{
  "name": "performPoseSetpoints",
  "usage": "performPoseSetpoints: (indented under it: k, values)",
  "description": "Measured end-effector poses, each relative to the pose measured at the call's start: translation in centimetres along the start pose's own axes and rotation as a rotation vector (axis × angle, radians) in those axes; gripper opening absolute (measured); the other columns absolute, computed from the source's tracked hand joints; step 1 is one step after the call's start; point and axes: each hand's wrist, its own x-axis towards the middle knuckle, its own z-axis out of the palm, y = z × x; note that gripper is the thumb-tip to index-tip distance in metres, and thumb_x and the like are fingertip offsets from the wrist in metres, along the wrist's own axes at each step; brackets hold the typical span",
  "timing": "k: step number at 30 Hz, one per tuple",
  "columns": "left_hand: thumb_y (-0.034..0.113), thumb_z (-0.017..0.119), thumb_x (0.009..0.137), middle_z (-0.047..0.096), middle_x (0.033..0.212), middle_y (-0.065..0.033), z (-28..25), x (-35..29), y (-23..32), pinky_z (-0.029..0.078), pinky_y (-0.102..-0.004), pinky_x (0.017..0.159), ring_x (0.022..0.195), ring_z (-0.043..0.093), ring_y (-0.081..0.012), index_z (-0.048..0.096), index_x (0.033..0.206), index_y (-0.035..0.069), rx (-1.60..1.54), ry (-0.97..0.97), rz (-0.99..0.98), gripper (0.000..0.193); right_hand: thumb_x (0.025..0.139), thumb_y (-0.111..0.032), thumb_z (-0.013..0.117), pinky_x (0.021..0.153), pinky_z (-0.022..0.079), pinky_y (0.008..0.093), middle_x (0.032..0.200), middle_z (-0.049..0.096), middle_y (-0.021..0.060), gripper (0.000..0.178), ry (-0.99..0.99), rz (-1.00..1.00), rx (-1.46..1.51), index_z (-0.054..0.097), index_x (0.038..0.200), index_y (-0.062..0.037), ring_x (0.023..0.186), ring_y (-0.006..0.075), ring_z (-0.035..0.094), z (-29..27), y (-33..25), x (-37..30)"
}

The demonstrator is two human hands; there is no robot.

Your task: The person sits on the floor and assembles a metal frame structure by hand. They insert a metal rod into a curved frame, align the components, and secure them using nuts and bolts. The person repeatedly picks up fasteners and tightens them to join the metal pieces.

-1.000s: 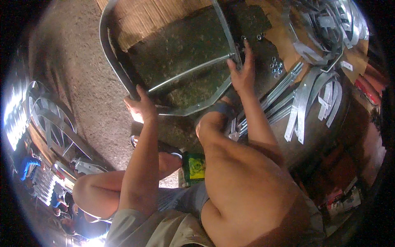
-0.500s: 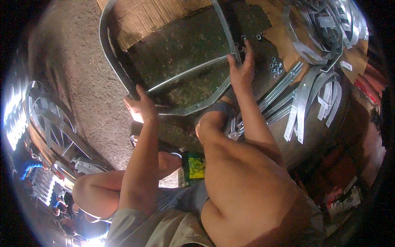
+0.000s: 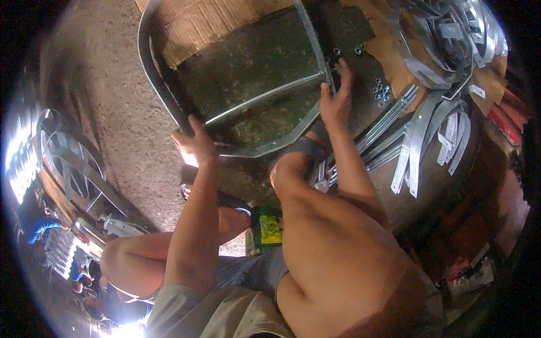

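A curved grey metal frame (image 3: pixel 151 84) with a thin cross bar (image 3: pixel 265 97) lies on a dark green mat (image 3: pixel 248 73) on the floor. My left hand (image 3: pixel 194 143) grips the frame's lower left bend. My right hand (image 3: pixel 335 101) rests at the frame's right side, where the cross bar meets the side strip, fingers spread against the metal. My bent knees and a sandalled foot (image 3: pixel 298 149) are just below the frame.
Several small nuts (image 3: pixel 382 89) lie on the mat near my right hand. Bent galvanised strips (image 3: pixel 428 129) pile up at the right. Cardboard (image 3: pixel 208 22) lies at the top. Finished round metal frames (image 3: pixel 73 169) stand at the left. A green-yellow box (image 3: pixel 267 228) sits between my legs.
My right hand has shifted slightly up along the frame's right side. The left hand keeps its grip and the frame has hardly moved.
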Motion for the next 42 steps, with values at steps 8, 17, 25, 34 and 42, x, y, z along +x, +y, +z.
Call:
performPoseSetpoints:
  k: [8,17,25,34,42]
  values:
    - [0.058,0.061,0.087,0.061,0.104,-0.0211,0.7,0.1,-0.4,0.047,-0.0479,0.085,0.098,0.061,-0.0380,0.055,0.109,-0.001,0.060,0.097,0.025,0.063,0.081,-0.009,0.069,0.105,0.038,0.0438,0.139,0.048,0.0209,0.070,-0.008,0.043,-0.065,0.039,0.144,-0.0040,0.126,0.0363,0.048,0.2,-0.6,0.7]
    - [0.063,0.049,0.092,0.062,0.113,-0.0258,0.9,0.3,-1.6,0.046,-0.0508,0.091,0.105,0.060,-0.0421,0.055,0.120,-0.002,0.032,0.076,0.025,0.071,0.083,-0.014,0.072,0.102,0.040,0.0453,0.127,0.054,0.0168,0.052,0.059,-0.050,-0.020,0.053,0.130,-0.0059,0.120,0.0364,0.049,0.6,-6.2,0.0]
    - [0.058,0.034,0.100,0.060,0.110,-0.0230,0.7,-0.7,-0.1,0.046,-0.0464,0.088,0.097,0.058,-0.0351,0.053,0.122,-0.003,-0.704,0.147,-0.247,0.068,0.080,-0.018,0.075,0.095,0.048,0.0451,0.114,0.060,0.0143,0.041,-0.699,-0.434,0.161,0.062,0.118,-0.0086,0.108,0.0352,0.057,9.7,-13.3,-0.3]
    - [0.040,0.037,0.099,0.061,0.096,-0.0278,0.1,1.1,-0.9,0.043,-0.0525,0.083,0.086,0.058,-0.0414,0.059,0.093,-0.006,-0.540,0.093,-0.294,0.052,0.081,-0.024,0.073,0.091,0.050,0.0494,0.121,0.058,0.0143,0.051,-1.043,-0.360,0.012,0.054,0.126,-0.0107,0.110,0.0393,0.059,13.6,-15.4,-2.6]
    - [0.040,0.039,0.095,0.060,0.098,-0.0302,0.3,1.3,-1.4,0.041,-0.0556,0.081,0.088,0.058,-0.0461,0.061,0.097,-0.005,-0.371,0.087,-0.272,0.050,0.089,-0.030,0.063,0.089,0.050,0.0538,0.120,0.064,0.0207,0.047,-1.047,-0.136,-0.008,0.050,0.132,-0.0143,0.104,0.0434,0.063,14.3,-16.2,-2.0]
